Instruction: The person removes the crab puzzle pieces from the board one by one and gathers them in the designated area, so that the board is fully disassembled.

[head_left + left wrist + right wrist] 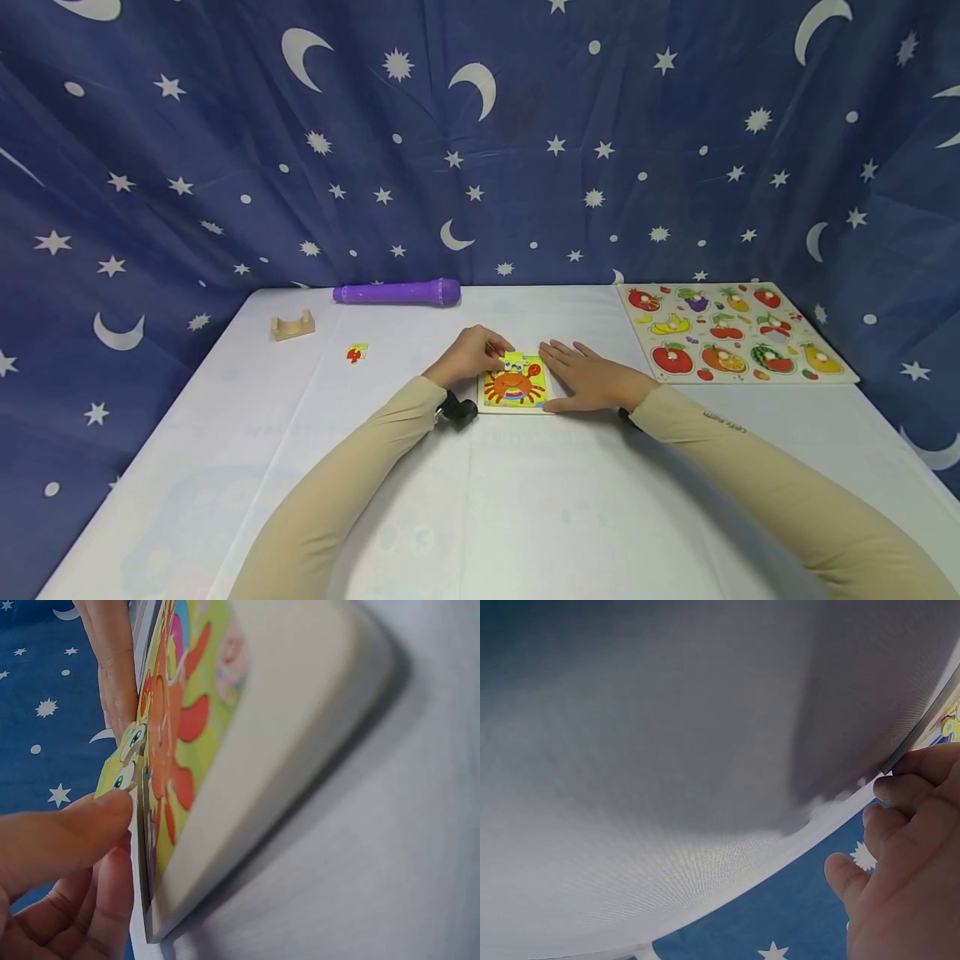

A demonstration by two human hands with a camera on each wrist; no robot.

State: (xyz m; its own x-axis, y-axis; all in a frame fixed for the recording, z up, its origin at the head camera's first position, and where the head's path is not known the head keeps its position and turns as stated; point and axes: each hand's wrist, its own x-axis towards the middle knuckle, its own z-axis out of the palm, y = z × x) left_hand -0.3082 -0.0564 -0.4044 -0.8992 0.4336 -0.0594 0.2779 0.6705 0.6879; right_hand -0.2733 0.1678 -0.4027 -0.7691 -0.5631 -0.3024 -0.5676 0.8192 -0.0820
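A small crab jigsaw puzzle lies in a pale board (491,410) at the middle of the table. My left hand (472,352) is at the board's far left and pinches a yellow puzzle piece (120,769) with the crab's eyes between thumb and fingers. In the left wrist view the piece stands tilted above the tray's surface, beside the orange crab picture (165,742). My right hand (592,379) lies along the board's right side with its fingers fairly straight, touching the edge. Another red and yellow puzzle piece (357,353) lies loose to the left.
A purple microphone-shaped stick (397,292) lies at the table's back edge. A small wooden cradle (292,326) stands at the back left. At the right is a fruit peg puzzle board (738,333). Behind the table hangs a blue star-and-moon curtain (525,192).
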